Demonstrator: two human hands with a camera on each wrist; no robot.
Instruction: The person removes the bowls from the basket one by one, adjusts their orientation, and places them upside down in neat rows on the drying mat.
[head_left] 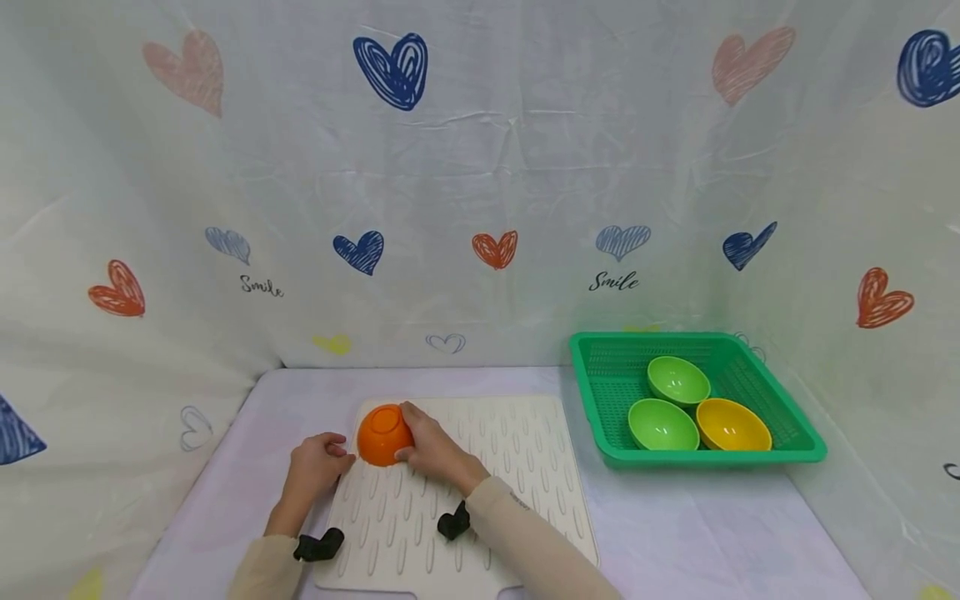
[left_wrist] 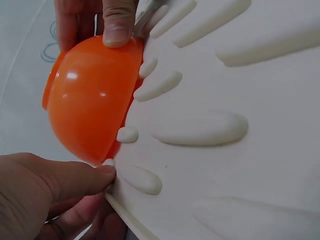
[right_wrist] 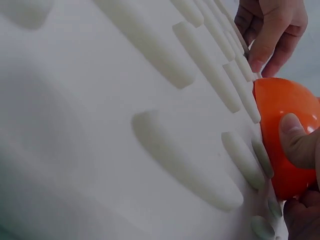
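Bowl (head_left: pixel 379 446) upside down, mouth to the ridged white board (head_left: pixel 540 450), foot ring (head_left: pixel 386 418) facing up! Glossy, bright orange, rounded, it's between right hand (head_left: pixel 437 450), clamped on its side, and left hand (head_left: pixel 317 468), whose grip I can't tell.

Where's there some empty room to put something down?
The table is bare in front of the green basket. The white board has free space between the right hand and its right edge. It's crowded at the board's far left corner: that hand holds the upside-down orange bowl, with the left hand close beside.
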